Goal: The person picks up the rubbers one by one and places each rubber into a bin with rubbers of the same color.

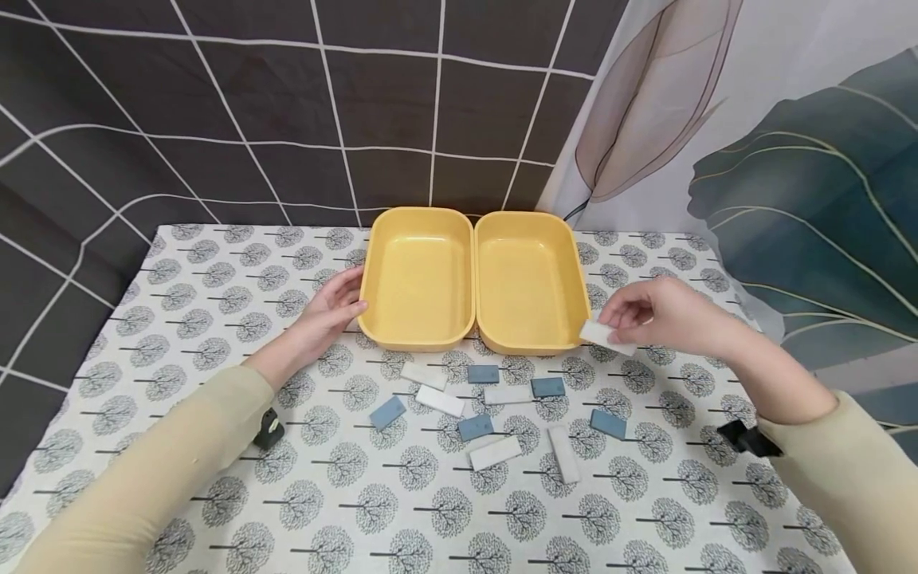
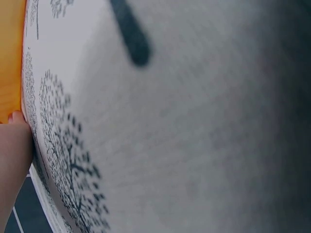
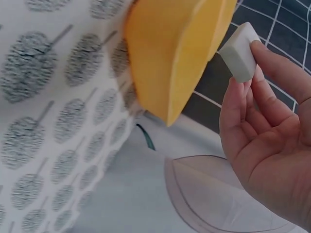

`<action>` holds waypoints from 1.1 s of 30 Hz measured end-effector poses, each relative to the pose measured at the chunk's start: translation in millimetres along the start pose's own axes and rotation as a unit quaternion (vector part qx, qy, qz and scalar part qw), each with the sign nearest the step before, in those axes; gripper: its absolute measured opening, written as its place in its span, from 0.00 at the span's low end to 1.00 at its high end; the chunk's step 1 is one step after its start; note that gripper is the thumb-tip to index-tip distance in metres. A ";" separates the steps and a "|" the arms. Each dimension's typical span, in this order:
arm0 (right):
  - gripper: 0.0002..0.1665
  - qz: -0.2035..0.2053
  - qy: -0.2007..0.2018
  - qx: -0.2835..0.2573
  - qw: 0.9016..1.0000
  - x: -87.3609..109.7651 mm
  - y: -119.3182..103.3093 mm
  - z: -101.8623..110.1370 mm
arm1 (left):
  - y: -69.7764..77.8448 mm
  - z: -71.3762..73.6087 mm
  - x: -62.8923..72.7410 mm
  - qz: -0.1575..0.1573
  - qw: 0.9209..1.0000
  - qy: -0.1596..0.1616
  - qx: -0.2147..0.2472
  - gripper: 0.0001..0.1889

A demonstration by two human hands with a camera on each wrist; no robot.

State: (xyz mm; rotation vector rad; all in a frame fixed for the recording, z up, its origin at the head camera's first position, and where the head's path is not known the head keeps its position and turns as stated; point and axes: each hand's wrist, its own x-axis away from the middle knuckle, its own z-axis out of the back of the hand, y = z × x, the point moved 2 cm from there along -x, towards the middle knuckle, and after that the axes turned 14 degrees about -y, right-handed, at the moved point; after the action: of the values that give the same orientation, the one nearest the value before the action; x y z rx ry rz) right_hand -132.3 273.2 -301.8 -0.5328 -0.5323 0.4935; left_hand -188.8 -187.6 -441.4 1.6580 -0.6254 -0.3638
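On a tree-printed cloth, a left tray and a right tray, both yellow and upright, are set side by side. The left tray's outer side is touched by the left hand, its thumb and fingers loosely parted. By the right hand, a white block is pinched, just beside the right tray's near right corner. Its long axis is slanted in the head view, one end being aimed at that corner. Transfer is judged to be in hand; lifting past the rim, then release, would probably be called for. Loose white blocks and shorter blue blocks are scattered in front.
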 end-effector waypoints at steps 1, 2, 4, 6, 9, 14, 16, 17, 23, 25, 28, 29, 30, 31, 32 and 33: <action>0.13 -0.001 -0.001 -0.004 1.000 -2.6 -1.5 3.0 | -0.3 -0.2 -0.4 0.000 1.000 0.000 0.001 0.39; 0.13 -0.002 -0.001 -0.007 1.000 -5.4 -3.0 5.9 | -0.9 -0.2 -0.9 0.001 1.000 0.001 0.002 0.39; 0.12 -0.005 -0.004 -0.013 1.000 -12.3 -6.5 11.5 | -1.7 0.1 -1.0 0.003 1.000 0.003 0.002 0.39; 0.12 -0.003 -0.004 -0.016 1.000 -20.1 -10.8 16.9 | -1.8 0.8 -0.4 0.002 1.000 0.004 0.004 0.39; 0.13 0.009 -0.002 -0.018 1.000 -31.0 -16.4 24.5 | -1.4 0.3 -0.3 -0.001 1.000 0.000 0.006 0.39; 0.13 0.021 0.008 -0.029 0.999 -50.3 -25.5 35.1 | -0.7 -0.2 -0.6 -0.007 1.000 -0.001 0.003 0.39; 0.13 0.021 0.010 -0.030 0.999 -58.7 -28.2 38.4 | -0.5 -0.1 -0.5 -0.007 1.000 -0.001 0.003 0.39; 0.13 0.020 0.011 -0.031 0.999 -62.7 -30.0 39.9 | -0.4 -0.1 -0.4 -0.007 1.000 -0.001 0.003 0.39; 0.11 0.027 0.009 -0.029 0.999 -85.7 -39.7 45.9 | -0.6 0.0 -1.2 -0.006 1.000 -0.002 0.004 0.39; 0.11 0.030 0.010 -0.025 0.999 -93.6 -42.5 47.3 | -1.1 0.2 -1.4 -0.006 1.000 -0.001 0.002 0.39; 0.10 0.044 0.010 -0.019 0.999 -105.6 -46.8 49.1 | -1.7 0.4 -1.5 -0.006 1.000 0.000 0.003 0.39; 0.10 0.050 0.010 -0.018 0.999 -109.7 -48.4 49.5 | -2.0 0.4 -1.5 -0.006 1.000 0.001 0.002 0.39; 0.10 0.057 0.009 -0.018 0.998 -114.1 -49.7 49.9 | -2.0 0.3 -1.4 -0.006 1.000 0.002 0.003 0.39; 0.10 0.064 0.008 -0.018 0.998 -118.6 -50.9 50.2 | -1.9 0.2 -1.3 -0.006 1.000 0.001 0.003 0.39; 0.10 0.071 0.006 -0.019 0.997 -123.1 -52.1 50.4 | -1.9 0.0 -1.3 -0.006 1.000 0.002 0.004 0.39; 0.10 0.075 0.005 -0.023 0.997 -127.9 -53.2 50.4 | -1.7 0.0 -1.1 -0.006 1.000 0.002 0.004 0.39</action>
State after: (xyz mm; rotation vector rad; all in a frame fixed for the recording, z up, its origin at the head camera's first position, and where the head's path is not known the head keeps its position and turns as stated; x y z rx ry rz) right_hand -242.4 178.4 -277.1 -0.6217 -0.4971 0.6215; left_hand -189.3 -186.8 -443.1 1.6698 -0.6140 -0.3681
